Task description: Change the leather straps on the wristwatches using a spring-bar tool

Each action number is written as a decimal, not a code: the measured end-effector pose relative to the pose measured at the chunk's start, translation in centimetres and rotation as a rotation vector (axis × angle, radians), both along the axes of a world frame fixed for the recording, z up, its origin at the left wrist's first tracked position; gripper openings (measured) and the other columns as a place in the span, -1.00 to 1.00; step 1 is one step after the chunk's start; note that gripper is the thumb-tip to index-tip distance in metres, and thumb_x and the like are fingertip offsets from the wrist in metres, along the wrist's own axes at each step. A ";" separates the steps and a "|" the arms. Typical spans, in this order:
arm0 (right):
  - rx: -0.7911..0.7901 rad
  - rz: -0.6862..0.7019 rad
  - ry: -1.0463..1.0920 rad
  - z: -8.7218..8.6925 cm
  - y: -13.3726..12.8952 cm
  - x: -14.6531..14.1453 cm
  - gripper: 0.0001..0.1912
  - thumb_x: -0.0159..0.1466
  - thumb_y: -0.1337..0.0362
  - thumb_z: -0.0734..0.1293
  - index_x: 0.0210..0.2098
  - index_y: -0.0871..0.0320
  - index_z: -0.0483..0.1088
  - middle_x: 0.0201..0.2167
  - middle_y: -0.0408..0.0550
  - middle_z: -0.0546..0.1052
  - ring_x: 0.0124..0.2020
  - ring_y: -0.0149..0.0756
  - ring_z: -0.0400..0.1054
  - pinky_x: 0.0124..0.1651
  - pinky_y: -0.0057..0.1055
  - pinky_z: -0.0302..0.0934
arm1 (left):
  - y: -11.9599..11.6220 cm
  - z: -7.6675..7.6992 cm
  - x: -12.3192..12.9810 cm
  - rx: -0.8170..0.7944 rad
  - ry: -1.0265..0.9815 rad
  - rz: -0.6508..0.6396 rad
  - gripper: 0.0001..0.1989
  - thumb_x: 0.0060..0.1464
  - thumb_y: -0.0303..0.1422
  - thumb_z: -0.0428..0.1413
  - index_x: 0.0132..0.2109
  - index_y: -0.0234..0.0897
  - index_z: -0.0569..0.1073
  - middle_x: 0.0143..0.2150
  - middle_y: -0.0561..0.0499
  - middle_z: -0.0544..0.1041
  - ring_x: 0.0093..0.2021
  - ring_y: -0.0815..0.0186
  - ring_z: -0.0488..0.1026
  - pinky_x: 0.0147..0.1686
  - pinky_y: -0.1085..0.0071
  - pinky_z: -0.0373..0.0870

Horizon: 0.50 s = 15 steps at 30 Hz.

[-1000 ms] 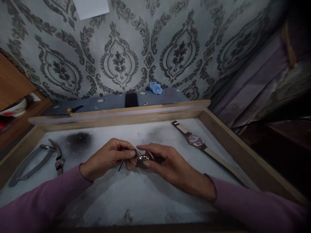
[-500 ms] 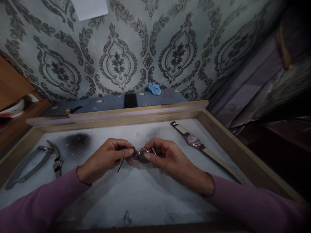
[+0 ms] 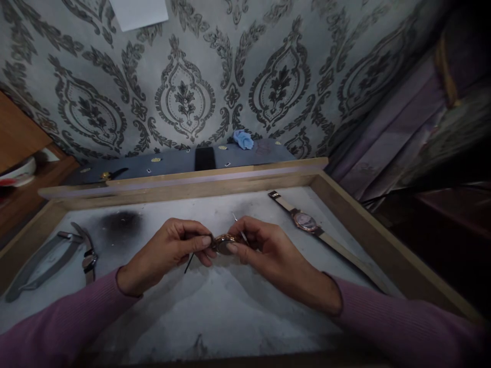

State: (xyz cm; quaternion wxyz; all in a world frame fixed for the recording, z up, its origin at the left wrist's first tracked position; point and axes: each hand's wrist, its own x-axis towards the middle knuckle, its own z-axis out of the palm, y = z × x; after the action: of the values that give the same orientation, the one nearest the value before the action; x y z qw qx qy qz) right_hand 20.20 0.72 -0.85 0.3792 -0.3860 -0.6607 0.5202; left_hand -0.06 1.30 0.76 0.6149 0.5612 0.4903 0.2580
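Note:
Between my two hands is a gold-coloured wristwatch (image 3: pixel 224 245) with a dark round face or back, held above the white tray floor. My left hand (image 3: pixel 177 246) pinches its left end with thumb and fingers, where a dark strap (image 3: pixel 188 263) seems to hang below. My right hand (image 3: pixel 261 248) grips the watch case from the right, thumb on the round face. A thin metal tool (image 3: pixel 235 217) also pokes out from between the right fingers; its lower part is mostly hidden.
A wood-rimmed tray (image 3: pixel 184 180) surrounds the work. Grey-handled pliers (image 3: pixel 46 266) and a small watch (image 3: pixel 89 260) lie at left, a larger strapped watch (image 3: pixel 306 222) at right. Behind the rim are a blue cloth flower (image 3: pixel 243 139) and a black object (image 3: pixel 205 159).
The watch has tilted between my fingers, so its round face looks flatter and more of the gold edge shows. Both hands keep their grip in nearly the same place.

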 end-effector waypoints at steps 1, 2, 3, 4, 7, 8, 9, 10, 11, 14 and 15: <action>0.002 -0.002 -0.006 0.0 0.0 0.0 -0.87 0.21 0.28 0.33 -0.43 0.19 0.33 -0.55 -0.21 0.34 -0.52 -0.46 0.15 -0.50 -0.49 0.05 | 0.0 0.0 0.0 0.000 -0.002 -0.005 -0.78 0.04 -0.26 0.19 -0.33 -0.37 0.56 -0.47 -0.09 0.59 -0.56 0.42 0.40 -0.66 0.55 -0.06; 0.004 -0.005 -0.011 0.0 0.0 0.0 -0.87 0.21 0.28 0.33 -0.43 0.18 0.33 -0.55 -0.21 0.34 -0.53 -0.46 0.15 -0.50 -0.49 0.04 | 0.0 0.0 0.0 0.001 -0.004 -0.008 -0.78 0.04 -0.26 0.19 -0.34 -0.37 0.56 -0.47 -0.09 0.59 -0.56 0.41 0.41 -0.66 0.55 -0.06; 0.009 -0.007 -0.013 0.0 0.0 0.0 -0.87 0.21 0.28 0.33 -0.43 0.18 0.33 -0.56 -0.21 0.34 -0.53 -0.46 0.15 -0.51 -0.50 0.04 | 0.1 0.0 0.0 0.002 -0.004 -0.010 -0.78 0.04 -0.26 0.19 -0.34 -0.38 0.56 -0.48 -0.09 0.59 -0.56 0.41 0.41 -0.66 0.55 -0.06; 0.013 -0.007 -0.015 0.0 0.0 0.0 -0.87 0.21 0.27 0.33 -0.43 0.18 0.33 -0.56 -0.20 0.34 -0.53 -0.46 0.15 -0.52 -0.50 0.04 | 0.1 0.0 0.0 0.001 -0.003 -0.012 -0.79 0.04 -0.27 0.19 -0.34 -0.38 0.56 -0.48 -0.09 0.59 -0.55 0.40 0.42 -0.66 0.55 -0.06; 0.033 -0.004 -0.012 0.0 0.0 0.0 -0.87 0.21 0.27 0.33 -0.43 0.18 0.33 -0.56 -0.21 0.33 -0.53 -0.46 0.13 -0.52 -0.50 0.02 | 0.1 0.1 0.1 0.005 -0.023 -0.013 -0.82 0.03 -0.31 0.19 -0.35 -0.37 0.56 -0.48 -0.08 0.59 -0.54 0.40 0.45 -0.66 0.55 0.00; 0.042 -0.006 -0.015 0.0 0.0 0.0 -0.87 0.21 0.27 0.32 -0.43 0.18 0.33 -0.56 -0.21 0.32 -0.53 -0.46 0.12 -0.52 -0.50 0.02 | 0.1 0.2 0.1 0.006 -0.035 -0.015 -0.84 0.03 -0.32 0.19 -0.36 -0.37 0.56 -0.48 -0.06 0.59 -0.54 0.40 0.45 -0.64 0.55 0.06; 0.053 -0.007 -0.020 0.0 0.0 0.1 -0.87 0.22 0.28 0.32 -0.43 0.17 0.33 -0.56 -0.22 0.32 -0.53 -0.46 0.12 -0.52 -0.49 0.02 | 0.1 0.2 0.2 0.010 -0.049 -0.018 -0.85 0.03 -0.33 0.20 -0.36 -0.36 0.56 -0.47 -0.05 0.59 -0.53 0.40 0.45 -0.60 0.55 0.13; 0.065 -0.010 -0.028 0.0 0.0 0.1 -0.88 0.22 0.28 0.32 -0.43 0.17 0.33 -0.56 -0.22 0.31 -0.53 -0.46 0.12 -0.52 -0.49 0.03 | 0.1 0.3 0.1 0.015 -0.061 -0.022 -0.85 0.03 -0.34 0.20 -0.37 -0.36 0.56 -0.47 -0.04 0.59 -0.53 0.40 0.46 -0.56 0.54 0.19; 0.076 -0.014 -0.037 0.1 0.0 0.1 -0.88 0.22 0.28 0.32 -0.43 0.17 0.34 -0.57 -0.22 0.31 -0.53 -0.45 0.12 -0.52 -0.49 0.03 | 0.0 0.3 0.1 0.023 -0.070 -0.027 -0.86 0.03 -0.34 0.20 -0.37 -0.36 0.56 -0.47 -0.03 0.59 -0.52 0.40 0.46 -0.52 0.52 0.25; 0.109 -0.020 -0.064 0.1 0.0 0.2 -0.89 0.22 0.30 0.32 -0.42 0.17 0.34 -0.57 -0.23 0.31 -0.53 -0.45 0.12 -0.51 -0.48 0.04 | 0.0 0.3 0.0 0.049 -0.077 -0.038 -0.87 0.04 -0.34 0.20 -0.36 -0.35 0.56 -0.45 -0.01 0.59 -0.50 0.39 0.48 -0.42 0.48 0.35; 0.123 -0.021 -0.069 0.1 0.0 0.2 -0.90 0.22 0.31 0.32 -0.41 0.18 0.34 -0.56 -0.23 0.31 -0.53 -0.45 0.12 -0.51 -0.48 0.05 | 0.0 0.3 0.0 0.056 -0.077 -0.040 -0.87 0.05 -0.35 0.19 -0.35 -0.34 0.56 -0.44 -0.01 0.59 -0.49 0.39 0.49 -0.40 0.47 0.36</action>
State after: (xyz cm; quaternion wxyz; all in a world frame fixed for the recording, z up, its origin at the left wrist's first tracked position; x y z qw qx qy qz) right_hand 20.43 0.76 -0.79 0.3846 -0.3866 -0.7002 0.4608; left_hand -0.11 1.28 1.03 0.6224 0.5774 0.4478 0.2806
